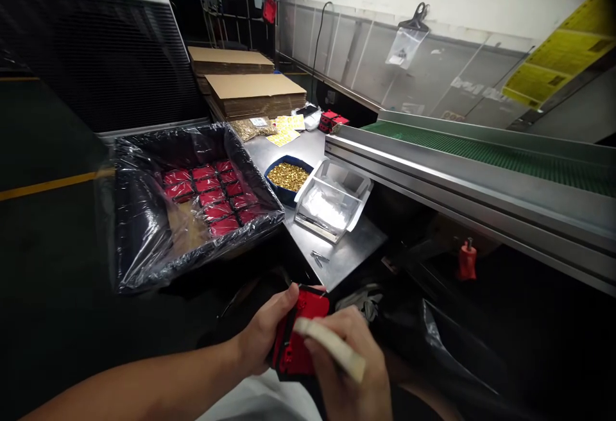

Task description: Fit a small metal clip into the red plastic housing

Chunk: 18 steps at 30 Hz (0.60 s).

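Observation:
My left hand (267, 326) grips a red and black plastic case (308, 309) from its left side, thumb on the top edge, low in front of my lap. Over the case's face, my right hand (360, 360) is closed around a pale cream stick-like tool (332, 345). The tool's upper end lies over the red surface; blur keeps me from telling whether it touches, or its exact kind. My fingers hide the lower right of the case. Beyond my hands, a few small metal pieces (319, 258) lie on the metal table (359, 251).
A plastic-lined crate (132, 215) with red cases (212, 197) stands left. On the table are a blue bin (275, 191) of brass-coloured parts, a clear divided tray (356, 215) and a parts bag (250, 128). Cardboard stacks (260, 90) rise behind; a green conveyor (457, 151) runs right.

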Tool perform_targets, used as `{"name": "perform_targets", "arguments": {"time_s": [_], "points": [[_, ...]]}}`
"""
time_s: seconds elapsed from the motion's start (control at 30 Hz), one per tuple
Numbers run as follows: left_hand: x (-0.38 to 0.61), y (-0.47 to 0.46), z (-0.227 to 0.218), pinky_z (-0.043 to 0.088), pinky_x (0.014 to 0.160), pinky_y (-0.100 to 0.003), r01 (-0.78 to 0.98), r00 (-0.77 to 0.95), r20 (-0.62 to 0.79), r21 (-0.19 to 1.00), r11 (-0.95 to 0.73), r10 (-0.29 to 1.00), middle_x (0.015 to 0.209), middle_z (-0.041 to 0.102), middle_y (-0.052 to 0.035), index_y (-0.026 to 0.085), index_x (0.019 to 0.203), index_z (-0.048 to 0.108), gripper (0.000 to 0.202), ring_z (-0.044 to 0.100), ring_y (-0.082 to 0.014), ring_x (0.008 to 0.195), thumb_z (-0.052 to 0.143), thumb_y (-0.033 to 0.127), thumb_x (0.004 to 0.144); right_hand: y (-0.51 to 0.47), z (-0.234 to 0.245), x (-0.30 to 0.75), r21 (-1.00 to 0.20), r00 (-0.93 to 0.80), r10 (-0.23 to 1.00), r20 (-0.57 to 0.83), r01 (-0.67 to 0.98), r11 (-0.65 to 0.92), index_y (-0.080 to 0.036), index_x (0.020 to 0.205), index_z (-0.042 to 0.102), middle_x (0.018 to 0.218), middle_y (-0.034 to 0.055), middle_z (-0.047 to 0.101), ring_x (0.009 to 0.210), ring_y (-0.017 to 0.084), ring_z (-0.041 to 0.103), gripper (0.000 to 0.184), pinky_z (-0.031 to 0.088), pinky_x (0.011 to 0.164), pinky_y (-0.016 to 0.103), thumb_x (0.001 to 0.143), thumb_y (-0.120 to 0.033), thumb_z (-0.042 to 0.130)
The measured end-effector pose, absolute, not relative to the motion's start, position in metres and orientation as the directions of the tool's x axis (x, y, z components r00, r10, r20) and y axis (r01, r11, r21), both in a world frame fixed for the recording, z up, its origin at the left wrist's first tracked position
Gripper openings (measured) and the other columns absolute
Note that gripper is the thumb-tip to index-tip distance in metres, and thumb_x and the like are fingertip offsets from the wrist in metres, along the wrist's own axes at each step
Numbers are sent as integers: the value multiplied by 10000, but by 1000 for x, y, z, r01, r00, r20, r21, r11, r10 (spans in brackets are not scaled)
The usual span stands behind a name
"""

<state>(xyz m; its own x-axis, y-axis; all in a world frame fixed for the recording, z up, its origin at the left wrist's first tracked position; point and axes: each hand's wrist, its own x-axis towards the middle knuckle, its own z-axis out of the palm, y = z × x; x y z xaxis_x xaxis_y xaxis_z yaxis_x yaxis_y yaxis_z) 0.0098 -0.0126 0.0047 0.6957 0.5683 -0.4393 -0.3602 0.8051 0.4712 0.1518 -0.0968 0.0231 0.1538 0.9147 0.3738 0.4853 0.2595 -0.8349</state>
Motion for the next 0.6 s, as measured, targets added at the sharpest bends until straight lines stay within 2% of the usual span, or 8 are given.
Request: {"name": "perform_targets", "arguments": {"time_s": [0.2,0.27,0.37,0.47,0.53,0.6], "points": [[16,-12,2,523,616,-227,-336,666,-418,571,749,618,804,675,-91,100,1136,721,703,613,-176,685,816,665,730,-97,21,159,-874,174,937,303,442,200,-245,973,670,856,7,643,771,153,614,61,502,701,289,917,-247,643],[19,-12,2,544,627,-257,-324,682,-408,576,750,607,869,702,-126,92,1161,710,727,652,-216,727,806,674,735,-99,23,169,-883,258,927,273,450,135,-245,1008,686,907,24,668,822,166,637,100,518,737,287,925,-257,633],[22,-8,4,569,683,-289,-332,755,-398,452,828,521,1000,716,-160,111,1243,675,771,688,-257,825,804,678,736,-105,21,186,-931,524,832,183,364,-25,-215,980,705,907,43,698,844,195,663,160,532,744,282,908,-351,658],[23,-3,5,580,721,-333,-319,820,-386,304,898,422,1019,712,-183,87,1233,675,786,700,-281,833,785,694,746,-109,10,199,-951,739,674,1,209,-228,-178,985,698,885,63,716,810,228,671,384,542,746,312,824,-527,714],[22,0,4,590,768,-426,-315,843,-368,256,914,393,1062,702,-209,77,1234,668,799,700,-329,868,762,711,757,-110,-2,203,-937,779,615,-122,113,-329,-160,1055,668,926,84,725,829,250,680,544,555,745,330,766,-617,728],[20,1,3,585,805,-509,-326,856,-341,226,918,388,1104,692,-225,89,1263,650,793,696,-355,900,750,705,773,-108,-12,204,-931,774,601,-198,43,-362,-148,1098,640,935,95,726,829,255,683,634,567,714,325,737,-663,727]]}}
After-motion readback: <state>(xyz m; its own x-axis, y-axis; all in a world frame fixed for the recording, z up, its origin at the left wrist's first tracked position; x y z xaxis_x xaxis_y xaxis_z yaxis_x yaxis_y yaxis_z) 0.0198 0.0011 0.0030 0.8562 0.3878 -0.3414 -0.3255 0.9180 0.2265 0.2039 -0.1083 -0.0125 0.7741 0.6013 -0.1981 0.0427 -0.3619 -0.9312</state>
